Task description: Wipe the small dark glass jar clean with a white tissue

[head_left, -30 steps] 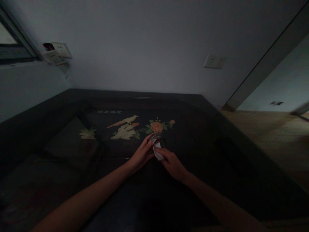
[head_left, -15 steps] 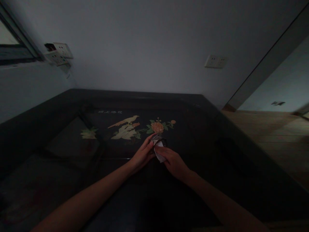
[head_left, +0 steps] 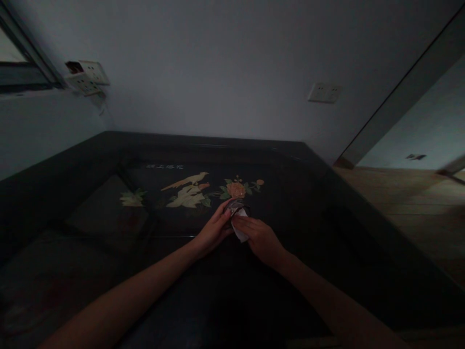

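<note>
A dark, glossy object (head_left: 235,204) is being held close in front of the body, right at the near edge of the inlaid peony (head_left: 236,189), and both hands are occupied: by the left hand (head_left: 214,229) the object is gripped from its side, thumb laid over it, while by the right hand (head_left: 260,238) a white tissue-like sheet (head_left: 240,235) is pinched under bent fingers and pressed up against it. What exactly the object is cannot be told in this dim light, nor whether it is rested on the dark counter (head_left: 269,295) or lifted just above it. For this to be done well, the left hold should be judged the anchor: firm enough that no twist is allowed, light enough that no thin part is bent. The sheet is best spread flat under the fingertips, since a loose corner is seen hanging toward the body and could be snagged or bunched. Pressure should be shared over several fingers, with short, even strokes favoured over hard rubbing. A low position over the counter is also advised, so that any slip would be caught softly, and a little more light would be welcomed for smudges to be spotted
</note>
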